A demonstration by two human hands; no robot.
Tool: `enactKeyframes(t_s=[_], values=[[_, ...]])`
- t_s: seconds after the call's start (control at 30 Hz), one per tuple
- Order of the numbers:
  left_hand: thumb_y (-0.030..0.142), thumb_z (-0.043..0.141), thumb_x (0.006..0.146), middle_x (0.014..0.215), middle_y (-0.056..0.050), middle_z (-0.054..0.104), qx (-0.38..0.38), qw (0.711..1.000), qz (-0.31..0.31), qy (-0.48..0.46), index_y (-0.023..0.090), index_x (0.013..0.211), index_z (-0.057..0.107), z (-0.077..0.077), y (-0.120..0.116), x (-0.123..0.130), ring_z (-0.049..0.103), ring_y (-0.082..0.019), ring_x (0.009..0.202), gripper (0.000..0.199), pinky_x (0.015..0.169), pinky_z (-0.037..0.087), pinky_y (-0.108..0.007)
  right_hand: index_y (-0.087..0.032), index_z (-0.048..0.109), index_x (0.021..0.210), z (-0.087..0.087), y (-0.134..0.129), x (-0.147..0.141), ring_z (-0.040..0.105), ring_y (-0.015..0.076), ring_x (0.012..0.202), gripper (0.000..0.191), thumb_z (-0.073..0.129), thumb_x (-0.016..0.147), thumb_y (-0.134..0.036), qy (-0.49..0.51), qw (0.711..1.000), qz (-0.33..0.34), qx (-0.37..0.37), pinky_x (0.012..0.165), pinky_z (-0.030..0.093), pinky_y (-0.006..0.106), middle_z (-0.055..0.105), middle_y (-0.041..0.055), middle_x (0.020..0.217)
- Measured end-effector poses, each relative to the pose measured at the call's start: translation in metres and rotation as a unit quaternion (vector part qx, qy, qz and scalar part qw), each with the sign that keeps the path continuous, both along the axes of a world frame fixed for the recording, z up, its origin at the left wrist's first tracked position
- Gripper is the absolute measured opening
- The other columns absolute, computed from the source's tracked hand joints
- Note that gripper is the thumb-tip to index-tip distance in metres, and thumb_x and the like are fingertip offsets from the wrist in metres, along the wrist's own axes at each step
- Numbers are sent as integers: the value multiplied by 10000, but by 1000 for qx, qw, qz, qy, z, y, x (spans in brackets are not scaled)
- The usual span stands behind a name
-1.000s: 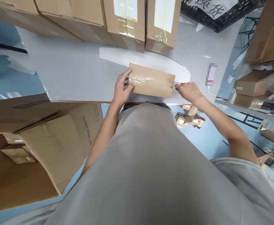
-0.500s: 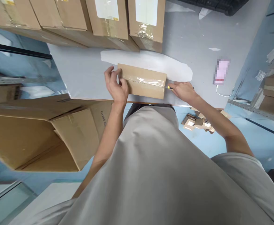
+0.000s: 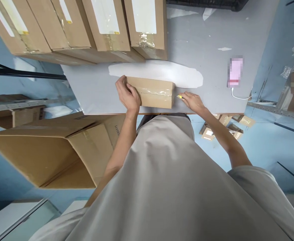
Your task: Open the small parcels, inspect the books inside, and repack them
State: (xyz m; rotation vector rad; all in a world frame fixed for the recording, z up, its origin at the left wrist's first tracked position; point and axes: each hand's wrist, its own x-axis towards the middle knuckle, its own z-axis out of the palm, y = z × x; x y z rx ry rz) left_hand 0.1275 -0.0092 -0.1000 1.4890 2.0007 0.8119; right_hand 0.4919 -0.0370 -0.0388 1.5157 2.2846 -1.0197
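A long, plain brown carton (image 3: 153,85) lies flat on the grey surface (image 3: 212,53), close to its front edge and beside a white patch (image 3: 187,76). Glossy clear tape (image 3: 159,92) runs along its lengthwise seam, wrinkled and catching the light. The left hand (image 3: 128,95), partly curled, holds the carton's left end. The right hand (image 3: 192,101) is closed around a small yellow-tipped tool (image 3: 179,96), pointed at the right end, just apart from it.

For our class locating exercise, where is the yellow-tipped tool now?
In the head view, the yellow-tipped tool is right of centre, in the right hand, beside the small carton's right end.
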Motion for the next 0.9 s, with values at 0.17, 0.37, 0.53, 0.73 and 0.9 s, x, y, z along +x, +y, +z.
enactKeyframes(t_s=[0.17,0.37,0.53,0.73,0.9], values=[[595,497,1148,1659,-152,596,5,999,-31,9,320,1656,530,9,6,-13,496,-344,1682,578,1445,375,-571,-209,625,1517,-28,-20,-5,796,269,1171,446,325,1247,-401,73,980,-177,-48,1003,560,347,834,138,1356],[606,474,1152,1561,-149,661,24,999,-8,26,326,1571,618,11,15,-41,596,-337,1587,524,1390,458,-564,-233,609,1330,-50,-24,-66,793,150,857,586,211,1231,-652,161,903,-386,-100,825,614,258,838,86,1172],[592,435,1137,1539,-180,637,-13,997,37,-60,278,1433,669,-6,20,-70,569,-357,1593,491,1410,410,-594,-221,613,1350,-22,-22,-114,768,224,928,737,22,1210,-639,112,914,-390,-21,868,632,330,789,95,1084],[567,383,1149,1394,-173,719,-20,997,26,-63,268,1345,721,-43,24,-92,686,-331,1464,492,1385,443,-580,-232,625,1480,51,-14,-143,754,305,1056,800,-20,1196,-611,32,931,-355,80,955,609,398,790,129,1132],[559,420,1155,1366,-179,808,-59,974,-176,-129,233,1411,745,-60,25,-78,755,-316,1348,526,1297,529,-586,-188,540,1679,105,-3,-161,754,362,1155,804,33,1202,-589,-42,947,-296,116,1005,599,463,793,203,1296]])
